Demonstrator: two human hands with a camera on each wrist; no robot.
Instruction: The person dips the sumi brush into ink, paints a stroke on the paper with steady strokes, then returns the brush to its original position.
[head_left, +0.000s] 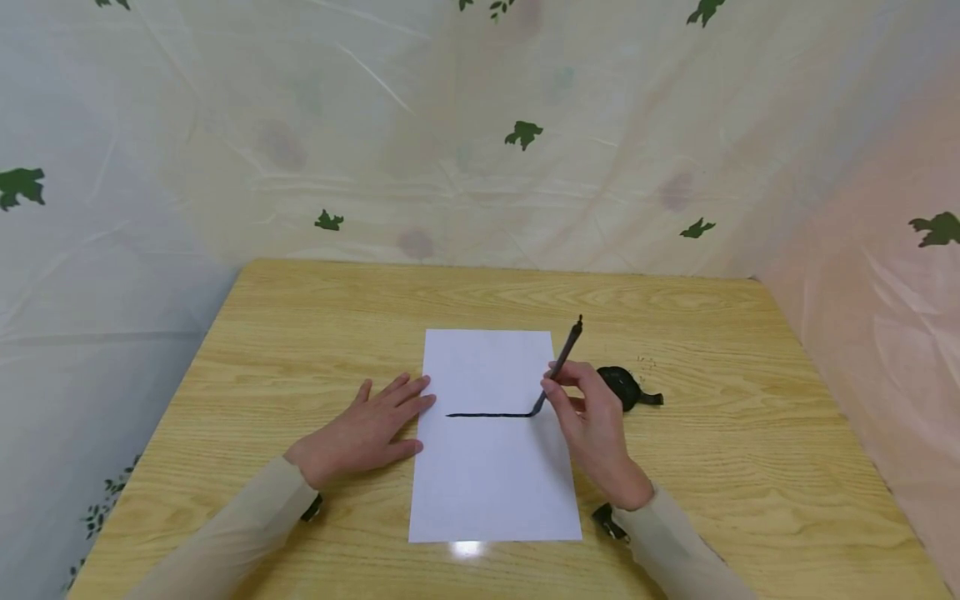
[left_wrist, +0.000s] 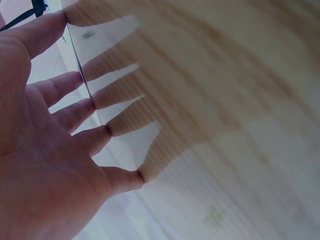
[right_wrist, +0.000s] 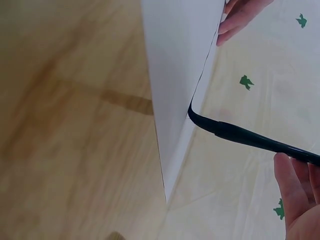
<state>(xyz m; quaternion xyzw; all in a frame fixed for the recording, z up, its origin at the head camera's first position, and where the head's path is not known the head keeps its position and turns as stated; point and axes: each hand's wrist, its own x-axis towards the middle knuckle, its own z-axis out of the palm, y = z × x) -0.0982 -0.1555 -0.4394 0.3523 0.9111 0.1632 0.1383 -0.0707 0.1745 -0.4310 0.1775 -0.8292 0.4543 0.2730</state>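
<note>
A sheet of white paper lies on the wooden table, with a black horizontal stroke across its middle. My right hand pinches a dark writing brush near the paper's right side. In the right wrist view the bent tip of the brush touches the paper at the end of the stroke. My left hand lies flat with fingers spread, its fingertips on the paper's left edge. In the left wrist view the left hand has straight fingers with their tips on the surface.
Right of the paper, partly behind my right hand, sits a round black dish with a short handle. Pale cloth with green bird shapes hangs behind and beside the wooden table. Dark straps show at both wrists.
</note>
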